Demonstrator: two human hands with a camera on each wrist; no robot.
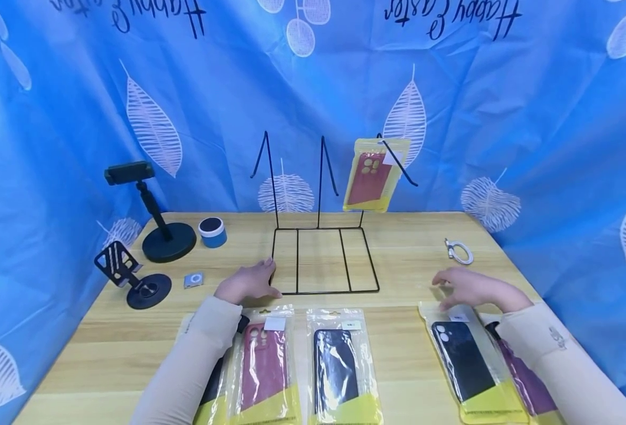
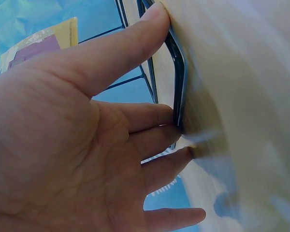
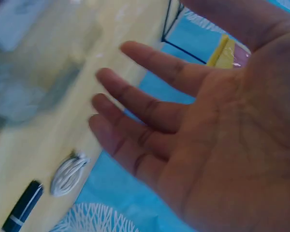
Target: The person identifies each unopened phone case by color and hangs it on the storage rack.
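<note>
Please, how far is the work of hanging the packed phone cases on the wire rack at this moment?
Done: one packed red case hangs on the wire rack. In hand: the left hand rests against the rack's front left corner; the right hand hovers open above the black case packet. Left: that packet and the other packets lie on the table.

The blue backdrop (image 1: 451, 88) reads "Happy Easter" upside down, twice along its top.
</note>
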